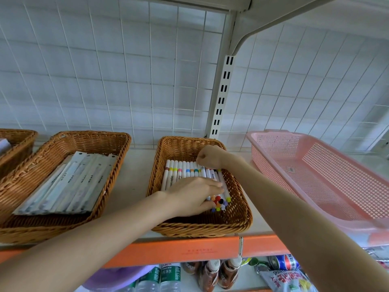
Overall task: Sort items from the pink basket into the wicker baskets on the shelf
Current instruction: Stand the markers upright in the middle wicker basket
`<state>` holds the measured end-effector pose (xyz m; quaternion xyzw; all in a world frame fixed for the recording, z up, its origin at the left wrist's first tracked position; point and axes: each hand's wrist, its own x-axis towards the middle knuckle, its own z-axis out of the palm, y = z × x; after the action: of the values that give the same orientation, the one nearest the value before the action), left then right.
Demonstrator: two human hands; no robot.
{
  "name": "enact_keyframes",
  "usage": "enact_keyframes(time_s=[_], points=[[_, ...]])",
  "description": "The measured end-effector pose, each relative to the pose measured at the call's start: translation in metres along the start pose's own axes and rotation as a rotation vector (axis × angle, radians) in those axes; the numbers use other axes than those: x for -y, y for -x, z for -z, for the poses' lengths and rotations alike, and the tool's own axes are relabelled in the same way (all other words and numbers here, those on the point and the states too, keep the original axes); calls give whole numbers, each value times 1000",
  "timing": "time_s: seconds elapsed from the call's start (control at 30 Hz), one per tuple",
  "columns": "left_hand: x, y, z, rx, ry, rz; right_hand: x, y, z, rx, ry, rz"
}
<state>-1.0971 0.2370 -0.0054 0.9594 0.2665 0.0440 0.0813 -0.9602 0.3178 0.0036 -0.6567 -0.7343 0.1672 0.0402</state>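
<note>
Markers (181, 170) in middle wicker basket (237, 216)

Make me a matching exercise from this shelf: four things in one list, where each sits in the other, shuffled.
1 markers
2 white packets
3 pink basket
4 bottles

a far right on the shelf
b under the shelf
c wicker basket beside the pink one
d wide wicker basket further left

Pairs: 1-c, 2-d, 3-a, 4-b
</note>
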Motion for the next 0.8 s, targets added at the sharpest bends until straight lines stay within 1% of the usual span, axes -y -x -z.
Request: enact_keyframes(time_s=[0.3, 0.53, 0.8], points=[[-2, 0, 1, -16, -11, -12, -3, -1, -1, -2, -16, 13], [-5, -4, 1, -38, -87, -18, -3, -3, -1, -13, 36, 35], [-5, -6, -2, -34, -116, -22, -1, -1, 0, -10, 60, 30]])
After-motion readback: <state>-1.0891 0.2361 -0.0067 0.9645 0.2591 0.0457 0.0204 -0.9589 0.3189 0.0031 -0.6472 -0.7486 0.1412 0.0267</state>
